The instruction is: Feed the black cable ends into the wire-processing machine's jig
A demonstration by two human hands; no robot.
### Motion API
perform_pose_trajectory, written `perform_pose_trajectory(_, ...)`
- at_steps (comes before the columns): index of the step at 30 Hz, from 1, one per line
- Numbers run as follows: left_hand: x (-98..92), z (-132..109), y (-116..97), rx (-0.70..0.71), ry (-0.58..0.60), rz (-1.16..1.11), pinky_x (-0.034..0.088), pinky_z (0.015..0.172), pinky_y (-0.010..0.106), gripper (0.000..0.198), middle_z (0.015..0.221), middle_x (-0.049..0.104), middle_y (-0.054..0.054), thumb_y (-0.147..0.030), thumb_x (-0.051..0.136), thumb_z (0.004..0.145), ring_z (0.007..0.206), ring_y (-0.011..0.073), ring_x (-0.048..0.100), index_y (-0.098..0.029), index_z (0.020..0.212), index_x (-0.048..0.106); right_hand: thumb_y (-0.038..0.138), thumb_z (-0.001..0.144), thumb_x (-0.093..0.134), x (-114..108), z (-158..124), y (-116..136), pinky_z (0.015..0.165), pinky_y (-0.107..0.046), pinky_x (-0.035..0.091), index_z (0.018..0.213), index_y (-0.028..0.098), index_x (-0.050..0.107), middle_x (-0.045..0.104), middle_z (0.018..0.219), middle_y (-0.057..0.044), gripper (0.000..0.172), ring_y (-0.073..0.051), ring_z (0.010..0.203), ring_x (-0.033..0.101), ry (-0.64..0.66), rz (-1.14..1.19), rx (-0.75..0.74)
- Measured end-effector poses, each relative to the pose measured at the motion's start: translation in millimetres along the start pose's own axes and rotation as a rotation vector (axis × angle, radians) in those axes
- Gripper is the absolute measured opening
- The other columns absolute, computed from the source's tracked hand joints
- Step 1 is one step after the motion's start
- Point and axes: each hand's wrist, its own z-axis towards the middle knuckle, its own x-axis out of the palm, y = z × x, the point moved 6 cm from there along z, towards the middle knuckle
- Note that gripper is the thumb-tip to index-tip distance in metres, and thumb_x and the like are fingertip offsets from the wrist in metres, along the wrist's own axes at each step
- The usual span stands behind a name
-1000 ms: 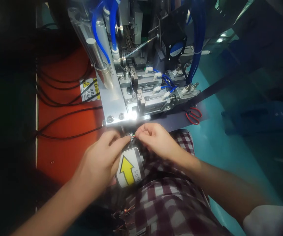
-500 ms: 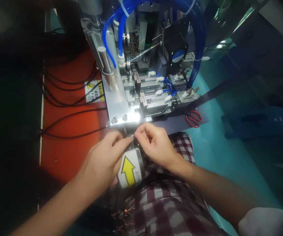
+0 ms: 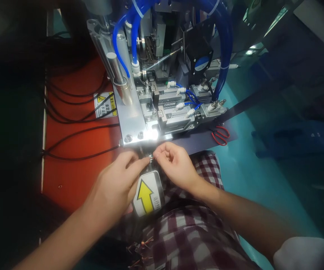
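Observation:
My left hand (image 3: 114,185) and my right hand (image 3: 174,163) meet fingertip to fingertip just below the front edge of a metal machine plate (image 3: 131,120). Both pinch a tiny metal part (image 3: 150,157) between thumb and forefinger; it is too small to name. Directly under the hands sits a rounded cover with a yellow arrow label (image 3: 147,194). My checked clothing (image 3: 190,232) fills the lower middle of the view.
The machine (image 3: 164,75) carries pneumatic cylinders, blue air hoses (image 3: 122,41) and a small black fan (image 3: 200,56). Black cables (image 3: 77,112) cross the red base at left, beside a yellow warning sticker (image 3: 105,105). Red-handled scissors (image 3: 221,134) lie at right on a dark mat.
Both hands stay pinched together at the same spot under the plate. Only the head camera has shifted slightly; the fingers have barely moved.

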Motion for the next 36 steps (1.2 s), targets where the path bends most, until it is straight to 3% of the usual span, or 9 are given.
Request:
perform_pose_trajectory(9,-0.7,0.0,-0.6,-0.009,0.001,-0.006,0.051,0.052,0.021,0.029,0.090,0.061,0.007,-0.012,0.044,0.093,0.074,0.0163,0.066,-0.012,0.110,0.067,0.028,0.089,0.055,-1.2,-3.4,7.9,0.051,-0.024,0.036,0.079,0.019,0.056,0.048,0.058,0.007,0.014,-0.009,0.052,0.045,0.002,-0.090,-0.112)
perform_pose_trajectory(14,1.3,-3.6,2.1,-0.018,0.013,-0.004,0.051,0.054,0.021,0.028,0.091,0.060,0.006,-0.013,0.046,0.093,0.076,0.0164,0.066,-0.014,0.112,0.066,0.029,0.088,0.057,-0.7,-1.9,0.8,0.049,-0.023,0.034,0.078,0.019,0.056,0.046,0.056,0.007,0.014,-0.009,0.050,0.043,0.004,-0.057,-0.049)
perform_pose_trajectory(18,4.6,-4.2,3.9,-0.017,0.044,-0.010,0.053,0.059,0.022,0.029,0.095,0.060,0.005,-0.013,0.048,0.092,0.080,0.0162,0.066,-0.018,0.116,0.064,0.031,0.087,0.056,0.3,1.4,-3.8,0.046,-0.023,0.031,0.076,0.019,0.055,0.045,0.055,0.007,0.016,-0.009,0.048,0.039,0.034,-0.030,0.092)
perform_pose_trajectory(20,3.9,-3.2,3.4,-0.015,0.034,-0.009,0.054,0.059,0.022,0.029,0.095,0.060,0.005,-0.012,0.047,0.092,0.081,0.0165,0.066,-0.017,0.115,0.064,0.030,0.088,0.054,-0.9,1.5,0.5,0.047,-0.023,0.031,0.075,0.019,0.055,0.048,0.056,0.006,0.017,-0.010,0.049,0.040,0.062,-0.106,0.122)
perform_pose_trajectory(24,1.4,-1.9,1.3,-0.013,0.001,-0.014,0.052,0.056,0.022,0.026,0.091,0.061,0.006,-0.013,0.045,0.094,0.077,0.0156,0.066,-0.014,0.111,0.065,0.021,0.091,0.051,-8.5,-3.4,27.1,0.058,-0.027,0.035,0.079,0.017,0.062,0.059,0.064,0.000,0.017,-0.013,0.058,0.050,-0.005,-0.481,-0.094)
perform_pose_trajectory(26,1.1,-2.1,1.0,-0.016,-0.008,-0.021,0.053,0.057,0.022,0.027,0.092,0.062,0.006,-0.013,0.043,0.095,0.078,0.0158,0.066,-0.015,0.111,0.065,0.021,0.092,0.050,-7.0,-6.9,35.6,0.060,-0.028,0.034,0.088,0.018,0.065,0.060,0.064,0.000,0.016,-0.013,0.057,0.050,-0.023,-0.538,-0.197)
perform_pose_trajectory(36,-1.1,-0.8,1.9,-0.061,-0.018,-0.070,0.054,0.070,0.023,0.020,0.097,0.067,0.006,-0.010,0.046,0.094,0.088,0.0161,0.068,-0.017,0.102,0.063,0.023,0.081,0.063,1.5,0.3,23.4,0.056,-0.025,0.034,0.072,0.018,0.062,0.044,0.050,0.008,0.010,-0.009,0.050,0.041,-0.032,-0.220,-0.070)
